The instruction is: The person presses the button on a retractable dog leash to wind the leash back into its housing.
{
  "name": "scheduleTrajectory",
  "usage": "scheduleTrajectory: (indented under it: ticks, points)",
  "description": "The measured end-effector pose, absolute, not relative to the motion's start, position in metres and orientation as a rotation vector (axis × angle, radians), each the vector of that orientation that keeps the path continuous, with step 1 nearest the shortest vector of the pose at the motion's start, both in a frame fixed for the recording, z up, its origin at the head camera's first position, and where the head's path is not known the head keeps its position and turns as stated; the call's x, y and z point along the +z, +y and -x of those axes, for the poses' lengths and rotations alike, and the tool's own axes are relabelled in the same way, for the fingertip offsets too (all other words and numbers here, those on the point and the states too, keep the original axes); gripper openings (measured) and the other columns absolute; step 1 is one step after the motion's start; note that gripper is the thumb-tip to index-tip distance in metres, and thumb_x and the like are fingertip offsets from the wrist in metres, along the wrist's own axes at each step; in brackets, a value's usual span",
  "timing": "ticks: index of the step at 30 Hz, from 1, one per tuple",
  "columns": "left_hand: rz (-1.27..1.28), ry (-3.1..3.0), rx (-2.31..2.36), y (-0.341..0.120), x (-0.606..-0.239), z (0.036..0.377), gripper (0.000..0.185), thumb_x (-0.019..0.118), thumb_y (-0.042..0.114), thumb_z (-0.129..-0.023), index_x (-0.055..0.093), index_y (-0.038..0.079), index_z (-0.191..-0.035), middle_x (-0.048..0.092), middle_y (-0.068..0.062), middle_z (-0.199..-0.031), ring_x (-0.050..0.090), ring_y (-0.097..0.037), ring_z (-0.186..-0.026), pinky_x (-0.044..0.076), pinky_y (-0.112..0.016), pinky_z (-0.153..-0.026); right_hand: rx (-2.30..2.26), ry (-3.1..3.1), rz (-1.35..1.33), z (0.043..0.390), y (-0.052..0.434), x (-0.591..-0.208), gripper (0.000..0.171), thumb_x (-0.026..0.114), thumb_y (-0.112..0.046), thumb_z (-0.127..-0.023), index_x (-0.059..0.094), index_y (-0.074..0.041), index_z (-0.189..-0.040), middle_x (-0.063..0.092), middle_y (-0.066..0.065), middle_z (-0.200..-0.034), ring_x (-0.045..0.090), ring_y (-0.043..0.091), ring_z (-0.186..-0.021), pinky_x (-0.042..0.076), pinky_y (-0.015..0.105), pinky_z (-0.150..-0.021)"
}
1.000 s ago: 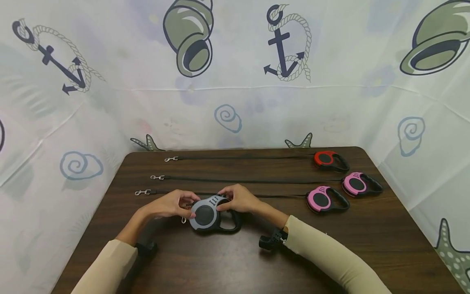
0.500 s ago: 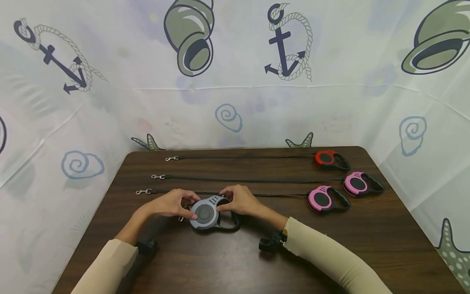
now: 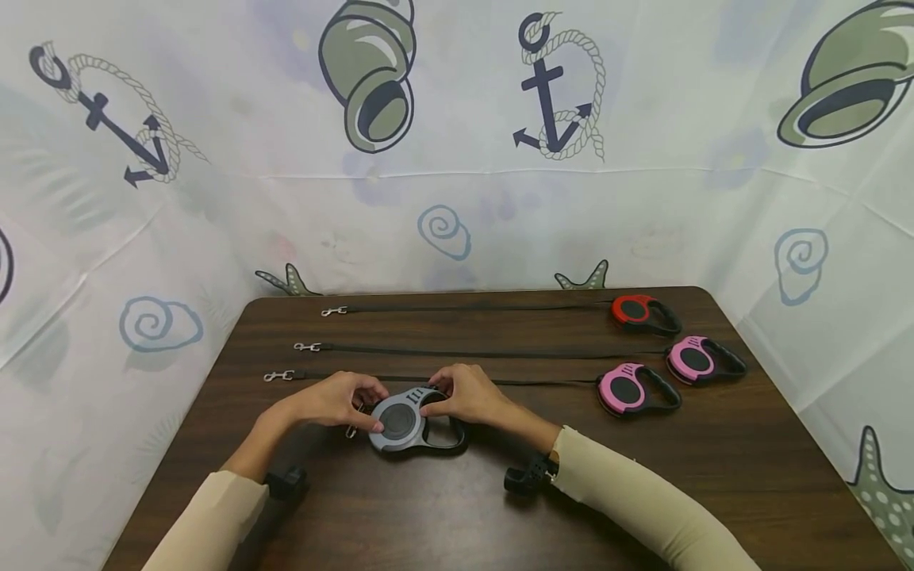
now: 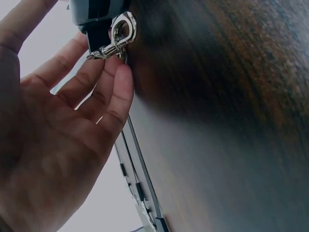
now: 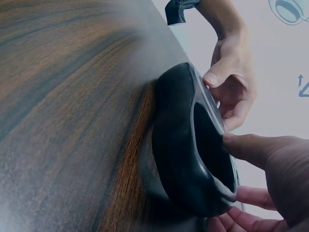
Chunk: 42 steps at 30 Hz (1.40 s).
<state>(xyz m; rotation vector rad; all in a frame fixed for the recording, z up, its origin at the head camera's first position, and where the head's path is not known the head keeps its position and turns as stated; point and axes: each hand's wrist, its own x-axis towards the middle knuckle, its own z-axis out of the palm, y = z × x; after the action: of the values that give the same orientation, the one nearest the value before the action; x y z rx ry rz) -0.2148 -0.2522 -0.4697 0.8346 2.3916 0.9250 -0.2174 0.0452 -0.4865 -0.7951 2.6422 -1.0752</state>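
Both hands are partly curled around the grey leash (image 3: 398, 422) in the head view: the left hand (image 3: 336, 400) has its thumb on the left edge of the casing's face and its fingers behind the rim, while the right hand (image 3: 471, 394) pinches the top, near where the handle (image 3: 457, 436) begins. The leash lies near the middle of the table (image 3: 428, 515), on the near side of the closest black strap (image 3: 531, 382), with the pink leash (image 3: 624, 390) well apart to the right. Steadying and aligning the casing looks like the step in hand; light, even pressure from both sides would suit it, with the fingertips kept from dragging that strap out of line. From the left wrist, the metal clip (image 4: 118, 36) sits at a short tab by the casing, just beside the fingertips; whether they grip it I cannot tell. Room around the clip matters, since a thumb or finger caught there could twist it. From the right wrist, the thumb meets the edge of the handle's loop and the other fingers reach its far corner, a grip that probably allows fine turning; the handle looks smooth, so a firm pinch seems wiser than a fingertip push.
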Motion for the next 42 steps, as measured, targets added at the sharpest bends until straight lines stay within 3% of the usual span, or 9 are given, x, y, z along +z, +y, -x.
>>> scheduleTrajectory:
  ticks: [5, 15, 23, 30, 42]
  points:
    - [-0.827, 2.389, 0.965, -0.254, -0.47, 0.212, 0.047, 0.086, 0.033, -0.091, 0.071, 0.004, -0.125, 0.073, -0.003, -0.11, 0.069, -0.025, -0.104, 0.057, -0.047, -0.095, -1.072, 2.642, 0.847, 0.215, 0.048, -0.487, 0.048, 0.09, -0.038, -0.085, 0.076, -0.009, -0.121, 0.077, 0.003, -0.1, 0.065, 0.008, -0.08, 0.053, 0.026, -0.072]
    - [-0.873, 2.546, 1.022, -0.266, -0.475, 0.212, 0.045, 0.086, 0.033, -0.092, 0.072, 0.007, -0.126, 0.075, -0.005, -0.119, 0.07, -0.025, -0.109, 0.057, -0.047, -0.097, -1.152, 2.565, 0.862, 0.214, 0.063, -0.477, 0.051, 0.088, -0.034, -0.088, 0.073, -0.006, -0.128, 0.077, 0.008, -0.112, 0.074, 0.021, -0.099, 0.059, 0.036, -0.088]
    - [-0.868, 2.645, 1.129, -0.277, -0.473, 0.212, 0.043, 0.089, 0.027, -0.088, 0.073, 0.009, -0.123, 0.074, -0.005, -0.12, 0.071, -0.027, -0.108, 0.057, -0.047, -0.094, -1.247, 2.436, 0.907, 0.224, 0.088, -0.467, 0.052, 0.085, -0.027, -0.092, 0.069, -0.004, -0.136, 0.075, 0.011, -0.122, 0.072, 0.022, -0.107, 0.06, 0.036, -0.093]
    - [-0.86, 2.743, 1.101, -0.29, -0.47, 0.214, 0.051, 0.091, 0.03, -0.086, 0.071, 0.012, -0.129, 0.073, 0.0, -0.126, 0.069, -0.023, -0.113, 0.053, -0.051, -0.1, -1.229, 2.387, 1.0, 0.231, 0.109, -0.456, 0.057, 0.084, -0.028, -0.093, 0.065, -0.002, -0.14, 0.073, 0.014, -0.131, 0.07, 0.029, -0.117, 0.058, 0.045, -0.099]
    - [-0.857, 2.804, 1.118, -0.313, -0.471, 0.217, 0.055, 0.092, 0.023, -0.084, 0.069, 0.007, -0.132, 0.073, -0.012, -0.127, 0.07, -0.03, -0.114, 0.054, -0.056, -0.097, -1.121, 2.398, 1.031, 0.245, 0.164, -0.448, 0.061, 0.084, -0.029, -0.093, 0.063, -0.002, -0.143, 0.068, 0.018, -0.139, 0.067, 0.034, -0.125, 0.053, 0.055, -0.105]
